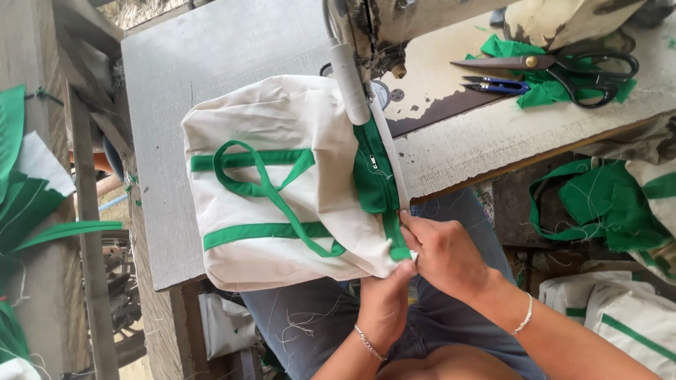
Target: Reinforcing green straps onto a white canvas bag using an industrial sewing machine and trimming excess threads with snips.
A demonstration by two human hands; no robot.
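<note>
Hands meet at the near corner of a cream canvas bag with green webbing straps and handles, which lies on its side across a grey wooden table, its zipped edge fed under the head of a worn cream sewing machine. The right hand pinches the end of the green zipper band between fingertips and thumb, just beside the white edge binding. The left hand comes up from below and grips the cream fabric at the same corner, thumb pressed against the cloth, so that the two hands touch. Both wrists carry thin silver bracelets. The bag's corner hangs over the table edge above the person's lap in blue jeans, flecked with loose white threads.

On the machine bed, well away from the hands, black-handled tailor's shears and small blue thread snips rest on green fabric scraps. More green and cream bag pieces are heaped at the right, with other finished cream bags below them. Green cloth offcuts lie at the left.
</note>
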